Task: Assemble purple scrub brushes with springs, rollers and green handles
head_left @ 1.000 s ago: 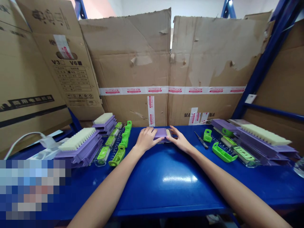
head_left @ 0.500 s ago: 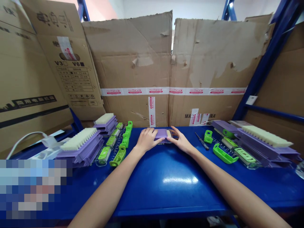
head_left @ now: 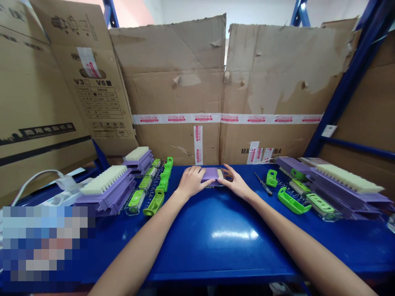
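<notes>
Hands both on the purple piece, which sits between them on the blue surface [head_left: 203, 250]. From my remote feed, left hand [head_left: 191, 181] is partly closed, fingers over the left end of the purple piece [head_left: 210, 174], thumb along its near edge. Right hand [head_left: 235, 183] is half open, thumb and fingers spread around the other end, by a pale strip [head_left: 220, 174]; can't tell how firmly it grips.

Versus half a second ago: same pose, piece unmoved between the hands; only my view has slid slightly, scene a touch further right.

Left of the hands: green brackets [head_left: 164, 181] in a row, green-topped clear boxes [head_left: 135, 200], pale-topped purple stacks [head_left: 104, 202], white plug [head_left: 67, 183]. Right of them: screwdriver [head_left: 263, 183], green handle [head_left: 291, 201], another purple stack [head_left: 336, 200]. Beyond the hands: torn cardboard [head_left: 173, 96] with printed tape [head_left: 182, 119]; blue post [head_left: 342, 98] off right, pale wall [head_left: 191, 10] above.
</notes>
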The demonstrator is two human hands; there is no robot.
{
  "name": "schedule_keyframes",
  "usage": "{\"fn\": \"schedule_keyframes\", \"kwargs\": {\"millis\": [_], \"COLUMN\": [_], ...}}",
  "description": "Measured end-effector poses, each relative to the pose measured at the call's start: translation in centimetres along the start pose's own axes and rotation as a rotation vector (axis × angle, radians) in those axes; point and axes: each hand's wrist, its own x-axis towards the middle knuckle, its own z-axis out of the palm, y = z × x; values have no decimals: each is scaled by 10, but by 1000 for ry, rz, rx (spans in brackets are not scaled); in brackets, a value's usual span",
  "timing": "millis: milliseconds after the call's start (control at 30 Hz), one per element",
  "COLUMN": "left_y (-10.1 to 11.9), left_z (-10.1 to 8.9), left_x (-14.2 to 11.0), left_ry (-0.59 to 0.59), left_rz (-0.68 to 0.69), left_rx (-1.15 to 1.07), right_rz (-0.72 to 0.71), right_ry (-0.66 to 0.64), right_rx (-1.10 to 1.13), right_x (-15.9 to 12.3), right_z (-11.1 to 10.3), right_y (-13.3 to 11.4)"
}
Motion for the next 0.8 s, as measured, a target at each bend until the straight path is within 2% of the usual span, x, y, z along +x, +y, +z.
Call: {"fn": "schedule_keyframes", "kwargs": {"millis": [800], "left_y": [0], "left_z": [2], "left_x": [0], "left_ry": [-9], "left_rz": [-9], "left_rx": [4], "right_rz": [5], "right_ry": [12], "right_rx": [3], "right_x": [2], "right_z": [-1], "right_y": [4]}}
